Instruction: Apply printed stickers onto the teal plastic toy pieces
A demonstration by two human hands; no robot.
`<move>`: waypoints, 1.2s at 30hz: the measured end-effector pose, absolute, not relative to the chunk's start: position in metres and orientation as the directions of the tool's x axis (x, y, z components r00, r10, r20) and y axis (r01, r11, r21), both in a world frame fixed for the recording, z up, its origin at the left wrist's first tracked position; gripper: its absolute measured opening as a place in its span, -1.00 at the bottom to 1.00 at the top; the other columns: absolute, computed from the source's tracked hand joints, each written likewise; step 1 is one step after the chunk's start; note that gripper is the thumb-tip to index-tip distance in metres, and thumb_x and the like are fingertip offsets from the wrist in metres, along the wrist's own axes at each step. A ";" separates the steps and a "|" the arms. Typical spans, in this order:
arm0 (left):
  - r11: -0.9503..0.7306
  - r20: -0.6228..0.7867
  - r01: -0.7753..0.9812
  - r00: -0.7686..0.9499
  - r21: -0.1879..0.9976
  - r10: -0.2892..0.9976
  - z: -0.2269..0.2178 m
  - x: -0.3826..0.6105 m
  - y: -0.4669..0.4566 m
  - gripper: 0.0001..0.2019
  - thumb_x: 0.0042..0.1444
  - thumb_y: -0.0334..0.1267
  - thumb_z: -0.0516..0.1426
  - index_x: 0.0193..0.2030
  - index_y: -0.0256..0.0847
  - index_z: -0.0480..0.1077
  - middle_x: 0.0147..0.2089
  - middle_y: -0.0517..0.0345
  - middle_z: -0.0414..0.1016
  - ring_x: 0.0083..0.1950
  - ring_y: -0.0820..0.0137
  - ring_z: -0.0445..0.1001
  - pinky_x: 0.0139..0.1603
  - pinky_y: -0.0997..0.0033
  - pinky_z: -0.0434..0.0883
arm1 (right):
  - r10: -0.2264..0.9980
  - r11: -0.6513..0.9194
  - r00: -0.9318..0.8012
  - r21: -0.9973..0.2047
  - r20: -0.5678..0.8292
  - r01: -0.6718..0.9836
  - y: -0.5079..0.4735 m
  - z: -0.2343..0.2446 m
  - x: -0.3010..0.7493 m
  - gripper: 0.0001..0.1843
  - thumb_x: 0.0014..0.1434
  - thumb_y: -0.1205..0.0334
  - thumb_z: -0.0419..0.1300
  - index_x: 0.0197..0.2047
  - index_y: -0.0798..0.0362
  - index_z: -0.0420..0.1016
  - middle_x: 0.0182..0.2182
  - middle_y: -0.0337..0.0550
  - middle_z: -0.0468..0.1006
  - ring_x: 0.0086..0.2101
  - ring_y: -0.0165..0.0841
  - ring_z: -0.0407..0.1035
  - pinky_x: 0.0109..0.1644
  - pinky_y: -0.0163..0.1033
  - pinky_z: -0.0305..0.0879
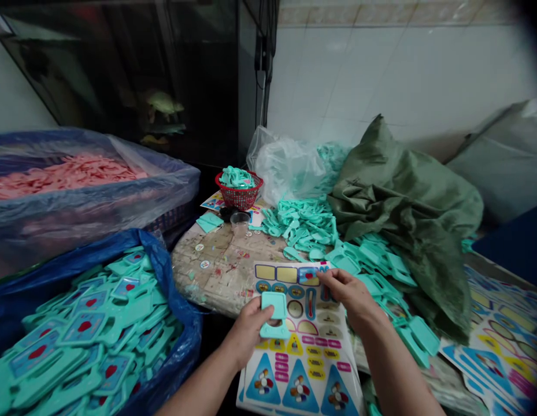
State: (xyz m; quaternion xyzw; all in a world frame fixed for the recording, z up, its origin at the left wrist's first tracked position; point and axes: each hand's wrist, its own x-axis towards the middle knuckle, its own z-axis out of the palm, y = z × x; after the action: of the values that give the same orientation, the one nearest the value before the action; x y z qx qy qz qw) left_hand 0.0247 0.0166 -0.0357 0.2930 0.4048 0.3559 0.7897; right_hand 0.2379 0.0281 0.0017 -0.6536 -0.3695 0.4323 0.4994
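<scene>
My left hand (pixel 246 326) is closed on a small teal plastic toy piece (pixel 274 306) with a square panel and a handle, the thumb on its face. Beneath it lies a sticker sheet (pixel 294 358) printed with yellow rectangles, a thermometer, ovals and blue triangles with pills. My right hand (pixel 352 292) is at the sheet's top right, its fingertips pinching the edge of a blue sticker with a red heart (pixel 309 275). Whether that sticker has lifted off the sheet is hard to see.
At left stands a blue bag (pixel 188 323) of teal pieces bearing heart stickers, with a plastic-lined bin of pink pieces (pixel 77 173) behind. A red basket (pixel 237 197), loose teal pieces (pixel 300 222), a green sack (pixel 411 190) and more sticker sheets (pixel 502 335) lie around the worn table (pixel 225 260).
</scene>
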 end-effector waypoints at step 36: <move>0.545 -0.140 -0.631 0.574 0.553 0.807 0.023 0.022 -0.023 -0.50 0.23 0.00 -0.11 0.02 -0.37 0.38 -0.01 -0.18 0.51 0.08 0.15 0.43 0.15 0.16 0.27 | 0.957 -0.180 0.253 -0.975 -0.143 0.127 -0.059 0.017 0.179 -0.65 -0.06 -0.08 0.28 -0.44 0.01 0.31 -0.57 -0.35 0.26 -0.53 -0.46 0.10 -0.50 -0.37 0.02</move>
State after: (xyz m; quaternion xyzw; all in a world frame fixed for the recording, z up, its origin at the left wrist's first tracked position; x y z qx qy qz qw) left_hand 0.0216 -0.0228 0.0228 0.2279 0.1931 0.4190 0.8574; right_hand 0.1793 -0.0588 0.0168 -0.6325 -0.4284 0.4358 0.4760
